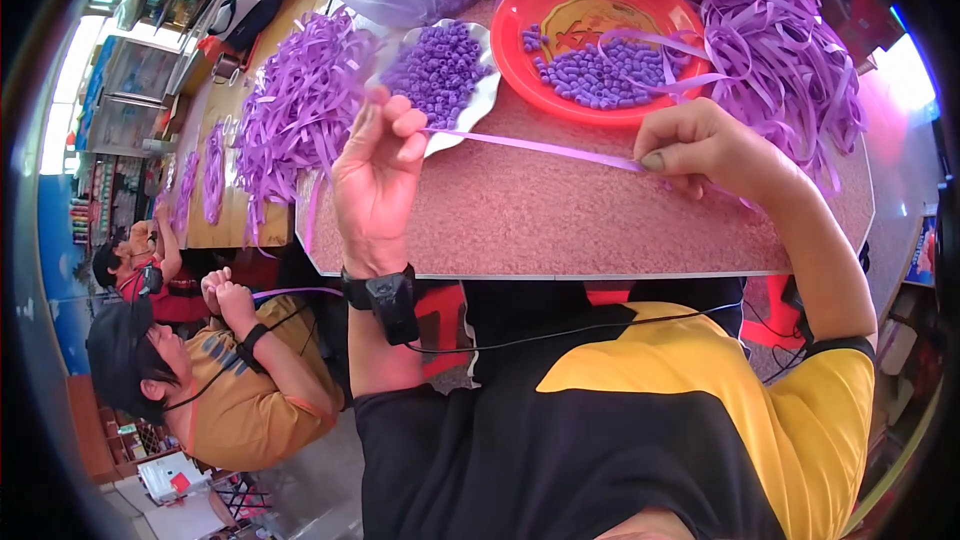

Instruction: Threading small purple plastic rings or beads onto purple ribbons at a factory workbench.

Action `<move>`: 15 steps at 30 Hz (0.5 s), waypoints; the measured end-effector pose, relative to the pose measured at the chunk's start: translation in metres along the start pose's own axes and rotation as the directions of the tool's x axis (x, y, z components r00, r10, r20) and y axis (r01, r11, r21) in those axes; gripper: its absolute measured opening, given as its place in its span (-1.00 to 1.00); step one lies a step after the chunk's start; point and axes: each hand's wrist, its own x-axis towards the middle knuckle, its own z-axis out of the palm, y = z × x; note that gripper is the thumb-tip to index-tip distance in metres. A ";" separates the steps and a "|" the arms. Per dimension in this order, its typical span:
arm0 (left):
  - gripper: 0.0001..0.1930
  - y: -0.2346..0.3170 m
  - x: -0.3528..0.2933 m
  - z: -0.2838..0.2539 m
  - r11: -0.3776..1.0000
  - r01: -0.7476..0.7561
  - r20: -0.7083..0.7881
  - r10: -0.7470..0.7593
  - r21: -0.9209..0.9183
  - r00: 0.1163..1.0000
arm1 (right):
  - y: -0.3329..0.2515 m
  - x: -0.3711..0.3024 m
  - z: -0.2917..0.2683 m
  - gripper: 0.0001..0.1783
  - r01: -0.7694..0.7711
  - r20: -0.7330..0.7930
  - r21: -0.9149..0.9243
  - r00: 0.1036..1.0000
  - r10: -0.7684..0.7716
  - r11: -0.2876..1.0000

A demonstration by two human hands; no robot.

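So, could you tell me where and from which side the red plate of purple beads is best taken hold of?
Grip the red plate by its raised rim on the near left edge, coming from the person's side over the bare table. That stretch of rim is clear, while loose purple ribbon drapes over the right and far side. Both hands, left hand and right hand, are stretching one ribbon strip.

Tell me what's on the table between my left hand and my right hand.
In the head view, only a taut thin purple ribbon strip spans from left hand to right hand, above bare speckled reddish tabletop.
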 end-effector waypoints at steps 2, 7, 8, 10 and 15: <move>-0.80 -0.003 0.002 0.000 0.991 -0.010 -0.071 0.019 0.136 0.997 | 0.003 0.000 -0.001 -0.90 0.100 -0.046 -0.047 0.994 -0.102 0.994; -0.84 -0.039 0.014 0.017 0.861 0.113 -0.193 -0.017 0.497 0.981 | -0.010 0.002 0.002 -0.89 0.487 -0.246 -0.422 0.751 -0.613 0.765; -0.84 -0.046 0.018 0.020 0.846 0.163 -0.183 -0.079 0.508 0.980 | -0.010 0.003 0.001 -0.86 0.571 -0.168 -0.619 0.574 -0.801 0.539; -0.85 -0.066 0.024 0.033 0.827 0.179 -0.220 -0.069 0.533 0.973 | -0.012 -0.003 0.002 -0.86 0.502 -0.189 -0.663 0.606 -0.773 0.555; -0.81 -0.089 0.042 0.044 0.763 0.337 -0.265 -0.223 0.552 0.938 | -0.007 -0.002 0.000 -0.85 0.456 -0.216 -0.726 0.559 -0.801 0.514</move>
